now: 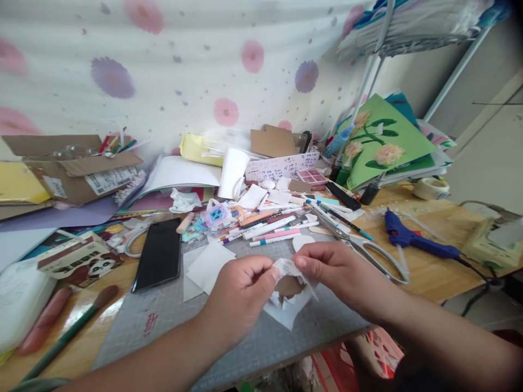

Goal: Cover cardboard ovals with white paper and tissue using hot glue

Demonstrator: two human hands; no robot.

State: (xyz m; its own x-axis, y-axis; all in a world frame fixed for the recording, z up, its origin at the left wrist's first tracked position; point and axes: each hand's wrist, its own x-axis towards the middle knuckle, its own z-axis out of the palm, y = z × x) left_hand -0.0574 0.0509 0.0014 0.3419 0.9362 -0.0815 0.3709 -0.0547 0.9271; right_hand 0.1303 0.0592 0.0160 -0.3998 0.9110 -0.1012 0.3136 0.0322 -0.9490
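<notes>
A thin white sheet of paper wraps round a brown piece, perhaps cardboard, whose middle shows through the ragged folded edges. My left hand pinches the far left side of the white paper between thumb and fingers. On the far right side, my right hand pinches the same paper, its fingers closed. The paper is held just above the grey cutting mat, near the table's front edge. Several white paper squares lie left of my hands. Large scissors rest just beyond my right hand.
Several marker pens lie heaped behind my hands. A black phone sits to the left, near a makeup brush. At the right are a blue glue gun with its cord and a tape roll. A cardboard box stands back left.
</notes>
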